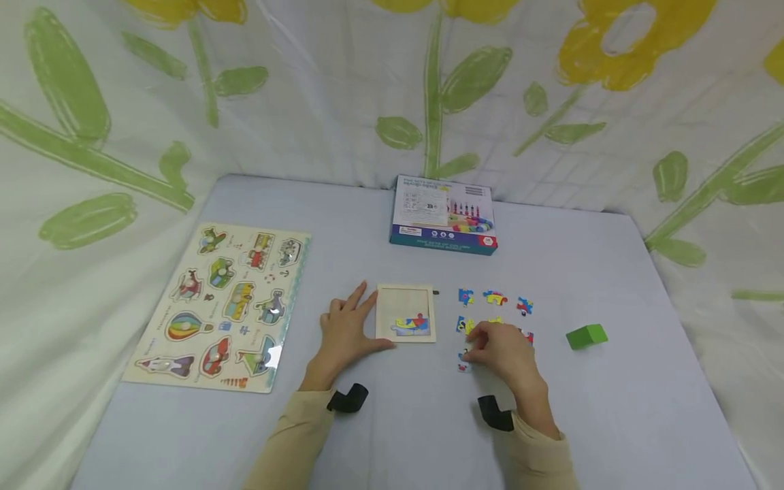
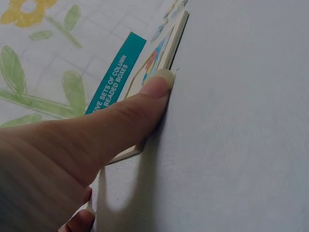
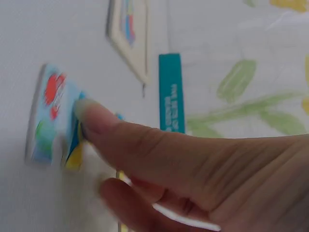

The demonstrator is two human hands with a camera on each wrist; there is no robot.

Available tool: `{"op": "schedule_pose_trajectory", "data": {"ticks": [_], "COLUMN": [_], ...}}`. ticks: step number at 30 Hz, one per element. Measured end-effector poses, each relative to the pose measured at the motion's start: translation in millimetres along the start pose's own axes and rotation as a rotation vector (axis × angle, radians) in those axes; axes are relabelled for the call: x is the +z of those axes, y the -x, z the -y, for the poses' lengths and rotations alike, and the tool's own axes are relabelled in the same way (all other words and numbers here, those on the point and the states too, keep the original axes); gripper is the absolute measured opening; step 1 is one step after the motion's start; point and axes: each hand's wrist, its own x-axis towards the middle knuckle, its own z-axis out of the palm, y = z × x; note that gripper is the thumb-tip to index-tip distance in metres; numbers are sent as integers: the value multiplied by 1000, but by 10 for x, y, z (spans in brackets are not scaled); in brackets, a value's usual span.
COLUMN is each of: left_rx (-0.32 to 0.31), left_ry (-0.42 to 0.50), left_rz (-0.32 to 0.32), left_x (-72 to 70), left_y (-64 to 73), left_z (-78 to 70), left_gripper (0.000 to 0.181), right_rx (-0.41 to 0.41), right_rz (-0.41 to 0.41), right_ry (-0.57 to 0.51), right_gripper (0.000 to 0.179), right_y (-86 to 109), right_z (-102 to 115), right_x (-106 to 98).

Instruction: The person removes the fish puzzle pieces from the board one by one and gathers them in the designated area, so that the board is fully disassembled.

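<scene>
My left hand (image 1: 347, 335) is spread at the near left corner of a square wooden puzzle tray (image 1: 380, 313), its straight thumb (image 2: 157, 87) pressed to the near edge and its fingers along the left side. Joined colourful jigsaw pieces (image 1: 412, 325) lie in the tray's near part. To the right, my right hand (image 1: 505, 350) pinches a jigsaw piece (image 3: 50, 111) with a red crab on pale blue. Its thumb overlaps the piece's edge; the index fingertip is hidden behind the thumb in the right wrist view. More loose jigsaw pieces (image 1: 495, 298) lie in rows around and under this hand.
A large peg puzzle board (image 1: 235, 272) with vehicle pictures lies on the left. The bead set box (image 1: 444, 214) lies at the back, against the flowered curtain (image 1: 343, 102). A green block (image 1: 586, 336) is beyond the right hand.
</scene>
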Motion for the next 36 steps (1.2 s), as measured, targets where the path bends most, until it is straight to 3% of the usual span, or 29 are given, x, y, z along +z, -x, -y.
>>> {"op": "schedule_pose_trajectory", "data": {"ticks": [4, 7, 10, 15, 26, 36], "left_rx": [4, 12, 17, 13, 32, 20], "left_ry": [-2, -9, -12, -3, -7, -6], "left_rz": [-5, -11, -10, -3, -26, -22], "left_x": [-6, -5, -2, 9, -2, -1], "left_y": [4, -3, -9, -17, 3, 0], "left_z": [-8, -1, -1, -3, 12, 2], "left_gripper": [104, 103, 103, 103, 103, 102], "right_rx": [-148, -278, -346, -364, -364, -381], "right_rz": [-71, -52, -4, 39, 87, 64], "right_ry": [-2, -27, 12, 61, -79, -76], "right_gripper": [26, 28, 30, 29, 23, 23], "right_y": [-118, -262, -374, -454, -473, -467], "right_z": [215, 418, 574, 652, 610, 607], "right_x": [90, 222, 336, 399, 411, 424]}}
